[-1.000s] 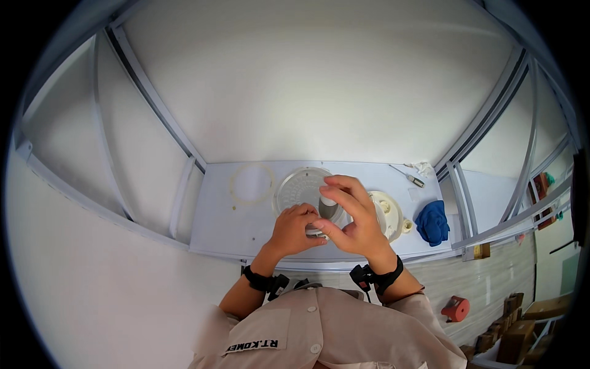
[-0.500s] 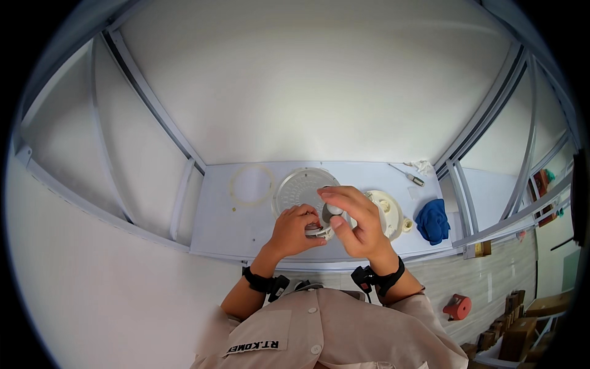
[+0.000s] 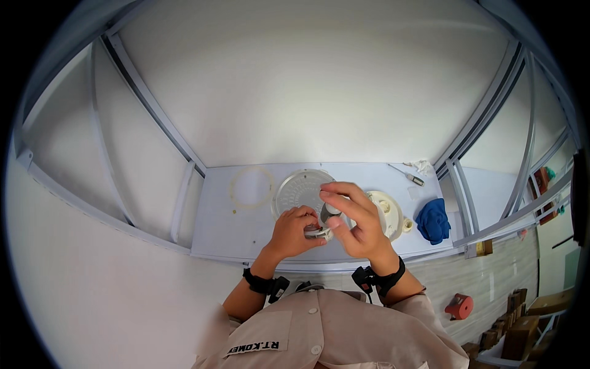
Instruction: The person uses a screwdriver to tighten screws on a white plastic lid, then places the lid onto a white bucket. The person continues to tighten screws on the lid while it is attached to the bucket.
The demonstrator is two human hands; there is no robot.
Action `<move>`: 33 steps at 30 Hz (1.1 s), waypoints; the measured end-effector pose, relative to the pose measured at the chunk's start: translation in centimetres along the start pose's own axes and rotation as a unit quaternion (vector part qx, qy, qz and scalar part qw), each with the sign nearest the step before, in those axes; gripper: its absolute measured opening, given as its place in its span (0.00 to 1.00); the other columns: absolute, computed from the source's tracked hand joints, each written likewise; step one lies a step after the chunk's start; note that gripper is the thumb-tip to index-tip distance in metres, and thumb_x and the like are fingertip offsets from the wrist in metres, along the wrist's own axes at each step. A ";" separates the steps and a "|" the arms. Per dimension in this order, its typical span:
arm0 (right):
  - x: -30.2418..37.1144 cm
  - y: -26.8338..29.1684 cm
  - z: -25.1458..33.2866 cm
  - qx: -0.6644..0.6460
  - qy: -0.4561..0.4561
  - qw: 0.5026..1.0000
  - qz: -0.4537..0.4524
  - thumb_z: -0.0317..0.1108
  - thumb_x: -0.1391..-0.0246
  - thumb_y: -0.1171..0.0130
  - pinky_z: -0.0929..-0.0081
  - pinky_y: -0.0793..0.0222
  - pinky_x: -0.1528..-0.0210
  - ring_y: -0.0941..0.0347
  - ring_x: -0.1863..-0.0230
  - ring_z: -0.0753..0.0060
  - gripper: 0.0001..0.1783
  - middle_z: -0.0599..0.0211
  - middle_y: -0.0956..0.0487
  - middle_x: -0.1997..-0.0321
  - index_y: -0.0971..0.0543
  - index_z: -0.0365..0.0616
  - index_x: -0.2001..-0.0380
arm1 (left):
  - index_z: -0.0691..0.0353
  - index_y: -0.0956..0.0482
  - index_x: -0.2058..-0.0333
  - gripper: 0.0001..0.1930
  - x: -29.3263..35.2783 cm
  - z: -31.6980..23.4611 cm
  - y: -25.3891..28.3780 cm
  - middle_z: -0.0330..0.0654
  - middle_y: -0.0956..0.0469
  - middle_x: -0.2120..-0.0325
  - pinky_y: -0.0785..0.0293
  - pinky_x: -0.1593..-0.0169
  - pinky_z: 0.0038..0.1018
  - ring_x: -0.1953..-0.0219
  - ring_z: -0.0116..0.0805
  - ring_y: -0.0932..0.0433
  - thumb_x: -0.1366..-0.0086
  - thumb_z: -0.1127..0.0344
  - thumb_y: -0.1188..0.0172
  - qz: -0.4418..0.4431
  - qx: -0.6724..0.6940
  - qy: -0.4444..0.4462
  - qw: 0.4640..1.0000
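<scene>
In lower centre, left hand (image 3: 296, 232) pinches clear plate (image 3: 298, 189) at rim; right hand (image 3: 353, 216) holds 1 cylinder (image 3: 332, 210), probably light, stiff, best gripped around sides.

Pale bench (image 3: 212, 234). On it, left to right: thin yellowish ring (image 3: 232, 187), yellow bit (image 3: 234, 211) near it, clear disc (image 3: 298, 192), white base (image 3: 395, 216), small cream part (image 3: 407, 226) beside base, bunched blue cloth (image 3: 432, 221). Back right: screwdriver (image 3: 414, 179), crumpled white scrap (image 3: 423, 166).

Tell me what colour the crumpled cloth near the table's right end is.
The cloth is blue, best seen in the head view.
</scene>
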State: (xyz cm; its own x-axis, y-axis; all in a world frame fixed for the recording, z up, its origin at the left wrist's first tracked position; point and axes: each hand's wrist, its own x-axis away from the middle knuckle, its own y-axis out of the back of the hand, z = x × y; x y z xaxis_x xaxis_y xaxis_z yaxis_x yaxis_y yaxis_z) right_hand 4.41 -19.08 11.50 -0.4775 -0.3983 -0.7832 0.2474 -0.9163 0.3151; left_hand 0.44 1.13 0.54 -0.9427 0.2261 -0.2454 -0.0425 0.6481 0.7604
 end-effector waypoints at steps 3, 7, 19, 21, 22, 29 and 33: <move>0.5 0.5 0.2 0.039 -0.023 0.999 0.025 0.24 0.42 0.36 0.62 0.23 0.45 0.20 0.48 0.50 0.22 0.48 0.19 0.46 0.19 0.34 0.44 | 0.56 0.15 0.68 0.17 0.0 0.1 -0.3 0.34 0.21 0.57 0.29 0.45 0.40 0.52 0.40 0.21 0.47 0.52 0.21 -0.010 -0.007 -0.002 1.000; 0.5 -0.1 0.0 -0.026 -0.060 0.998 -0.005 0.26 0.45 0.32 0.64 0.24 0.49 0.22 0.53 0.53 0.24 0.53 0.22 0.46 0.19 0.37 0.43 | 0.56 0.15 0.69 0.16 -0.1 0.1 -0.2 0.34 0.20 0.57 0.29 0.45 0.40 0.52 0.40 0.21 0.46 0.53 0.22 -0.016 0.010 -0.010 1.000; 0.6 0.3 -0.4 0.024 -0.036 0.999 0.001 0.25 0.45 0.32 0.63 0.23 0.50 0.22 0.52 0.53 0.27 0.53 0.21 0.47 0.20 0.37 0.41 | 0.57 0.15 0.69 0.14 -0.3 -0.7 0.1 0.34 0.19 0.60 0.27 0.49 0.41 0.56 0.40 0.19 0.45 0.55 0.22 -0.028 0.022 0.004 0.999; 0.4 0.2 -0.4 0.001 -0.025 1.000 -0.013 0.25 0.45 0.32 0.65 0.23 0.52 0.22 0.53 0.54 0.26 0.54 0.21 0.47 0.20 0.38 0.41 | 0.57 0.15 0.69 0.14 -0.3 -0.4 0.0 0.34 0.19 0.60 0.27 0.49 0.40 0.56 0.40 0.19 0.45 0.55 0.23 -0.027 0.026 0.001 0.999; 0.3 0.2 -0.3 -0.009 -0.019 1.000 -0.013 0.24 0.45 0.32 0.66 0.23 0.52 0.22 0.53 0.55 0.26 0.55 0.22 0.47 0.19 0.38 0.41 | 0.57 0.15 0.69 0.14 -0.3 -0.3 -0.1 0.34 0.19 0.60 0.27 0.48 0.40 0.56 0.40 0.19 0.45 0.55 0.23 -0.028 0.024 -0.001 0.999; 0.9 0.4 -0.2 0.065 -0.036 0.997 -0.002 0.26 0.44 0.33 0.65 0.22 0.46 0.19 0.51 0.52 0.23 0.50 0.18 0.51 0.20 0.35 0.43 | 0.56 0.15 0.69 0.14 -0.2 -0.5 0.1 0.34 0.20 0.58 0.28 0.48 0.41 0.54 0.40 0.20 0.44 0.54 0.23 -0.019 0.000 0.007 1.000; 0.5 0.4 -0.4 0.019 -0.018 0.999 -0.022 0.25 0.46 0.31 0.65 0.22 0.48 0.19 0.51 0.52 0.25 0.49 0.20 0.46 0.19 0.35 0.44 | 0.56 0.15 0.68 0.13 -0.3 -0.3 0.1 0.34 0.20 0.57 0.28 0.48 0.41 0.54 0.42 0.20 0.43 0.55 0.24 -0.012 0.017 0.001 1.000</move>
State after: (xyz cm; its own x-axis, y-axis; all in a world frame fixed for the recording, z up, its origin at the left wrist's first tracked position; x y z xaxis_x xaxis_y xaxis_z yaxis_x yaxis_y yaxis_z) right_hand 4.60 -19.66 11.00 -0.5182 -0.3578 -0.7768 0.1932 -0.9338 0.3011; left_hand 0.59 0.95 0.85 -0.9421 0.2085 -0.2625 -0.0543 0.6777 0.7333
